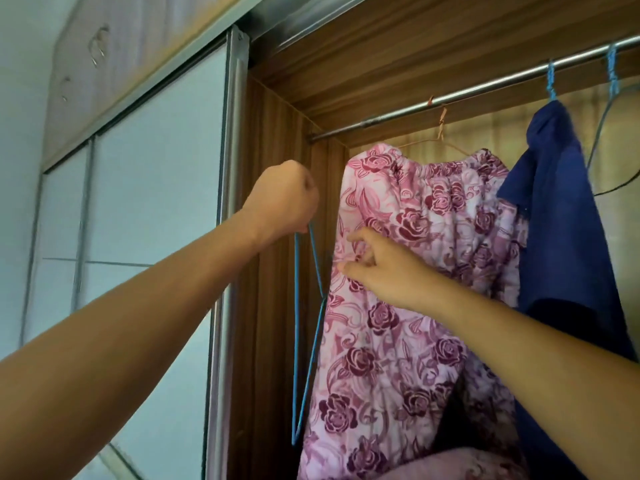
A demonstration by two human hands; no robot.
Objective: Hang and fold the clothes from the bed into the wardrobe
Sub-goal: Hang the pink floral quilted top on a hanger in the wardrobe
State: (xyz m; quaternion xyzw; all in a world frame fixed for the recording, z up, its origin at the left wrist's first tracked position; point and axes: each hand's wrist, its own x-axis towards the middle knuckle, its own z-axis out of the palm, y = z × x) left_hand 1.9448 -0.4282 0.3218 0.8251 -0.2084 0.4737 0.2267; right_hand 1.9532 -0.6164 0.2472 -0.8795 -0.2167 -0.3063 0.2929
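My left hand (282,199) is raised in a fist and grips the top of a blue wire hanger (310,341), which dangles down empty beside the wardrobe's left wall. To its right a pink garment with a rose print (408,306) hangs from a thin pink hanger (441,133) on the metal rail (485,88). My right hand (377,268) touches that garment's left edge with its fingers curled into the fabric. A dark blue garment (561,220) hangs further right on a blue hanger (550,81).
The sliding wardrobe door (138,202) with frosted panels stands at the left. Another blue hanger (613,71) hangs empty at the far right of the rail. A bit of pink fabric (450,462) shows at the bottom edge.
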